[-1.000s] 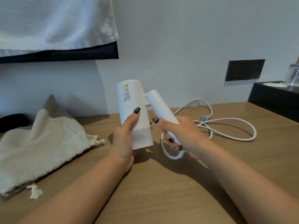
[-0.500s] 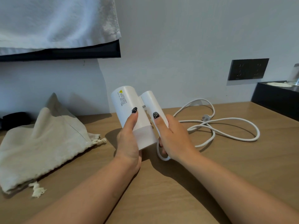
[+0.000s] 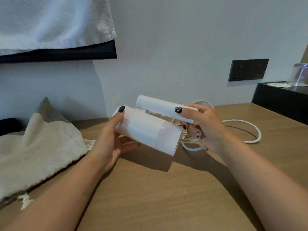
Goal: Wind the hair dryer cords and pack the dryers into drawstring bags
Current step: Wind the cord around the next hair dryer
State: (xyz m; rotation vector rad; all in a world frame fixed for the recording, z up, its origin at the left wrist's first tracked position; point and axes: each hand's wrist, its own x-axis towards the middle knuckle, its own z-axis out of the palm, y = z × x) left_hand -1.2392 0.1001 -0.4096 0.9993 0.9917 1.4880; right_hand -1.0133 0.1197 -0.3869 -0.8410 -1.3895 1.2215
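The left hand is curled around the rear end of the hair dryer, thumb on top and fingers beneath the barrel, so the body is gripped and held above the table. The right hand is closed on the folded handle, thumb along its upper face, and a short length of the cord appears to be pinched by its lower fingers. The barrel's long axis is laid roughly left to right, nozzle end toward the right hand; the handle is folded nearly parallel behind it. The loose cord is spread in 1 large loop on the table beyond the right hand, which is therefore judged the nearer hand for winding. The drawstring bag lies well apart at the left, nearer the left hand. The surface is brown wood grain; a white wall, a dark socket plate and a hanging white towel are seen behind.
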